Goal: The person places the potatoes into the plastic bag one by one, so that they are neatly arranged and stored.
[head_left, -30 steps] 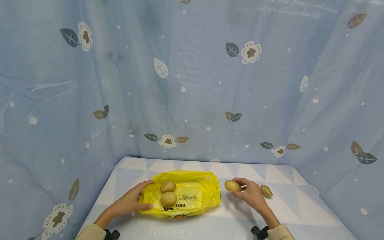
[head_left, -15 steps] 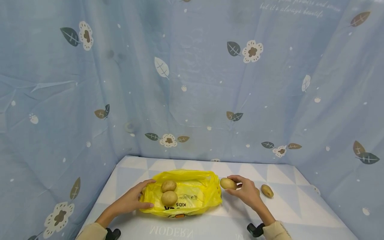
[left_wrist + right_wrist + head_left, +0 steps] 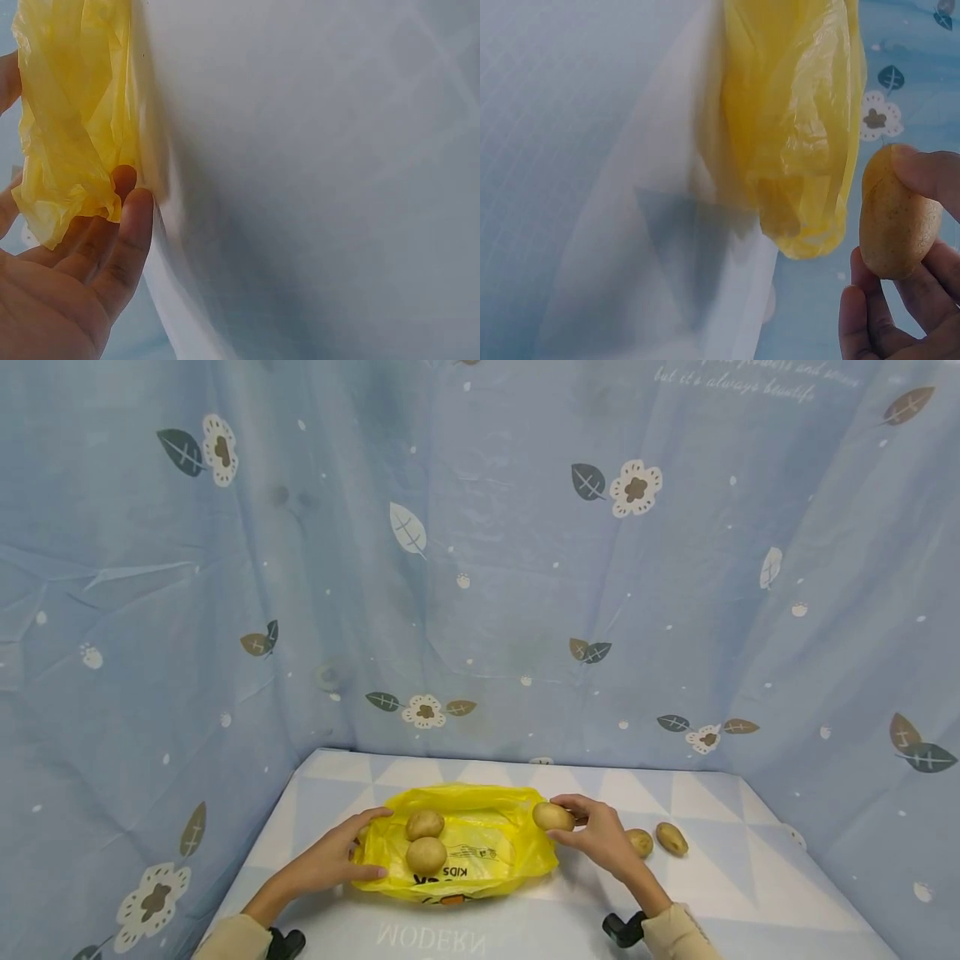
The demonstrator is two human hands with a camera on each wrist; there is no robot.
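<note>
A yellow plastic bag (image 3: 495, 839) lies with its mouth spread wide on the table. Inside it, toward the left, two potatoes touch: a farther potato (image 3: 425, 825) and a nearer potato (image 3: 426, 857). My left hand (image 3: 330, 858) holds the bag's left end, thumb on the near side and fingers on the far side; the left wrist view shows its fingers curled at the crumpled plastic (image 3: 75, 127). Between thumb and fingers my right hand (image 3: 600, 835) pinches a third potato (image 3: 553, 817), raised at the bag's right rim. The right wrist view shows this potato (image 3: 898, 214) beside the bag (image 3: 795, 127).
Right of my right hand, two more potatoes lie on the table: one potato (image 3: 640, 842) partly behind the wrist and another potato (image 3: 672, 839) farther right. The tabletop (image 3: 720, 902) has a pale triangle pattern. A blue patterned curtain (image 3: 495, 610) surrounds its back and sides.
My right hand has carried its potato leftward to the bag's right rim. A potato on the table behind the right wrist has come into sight. The left hand keeps its place.
</note>
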